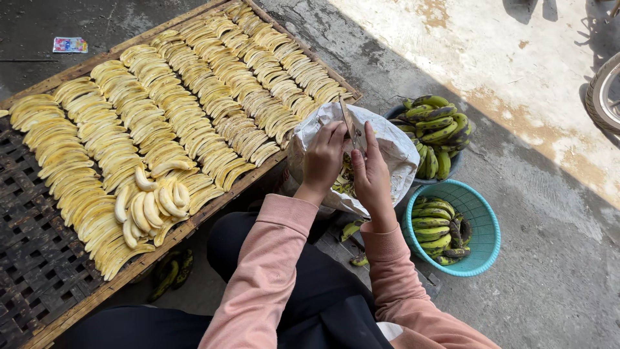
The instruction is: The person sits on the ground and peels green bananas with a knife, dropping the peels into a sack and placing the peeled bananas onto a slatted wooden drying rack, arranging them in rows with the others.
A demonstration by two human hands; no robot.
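Observation:
My left hand (324, 158) and my right hand (370, 171) are raised close together over a white sack (394, 150) that has banana peels inside. A thin knife blade (351, 126) sticks up between the two hands; my right hand grips it. My left hand's fingers pinch something small next to the blade, mostly hidden. Both arms wear pink sleeves.
A woven drying rack (39, 258) at left carries rows of peeled sliced bananas (194, 97) and a pile of whole peeled bananas (150, 208). A teal basket (481, 223) and a dark tub (437, 132) hold green bananas. A wheel (604, 94) stands at right.

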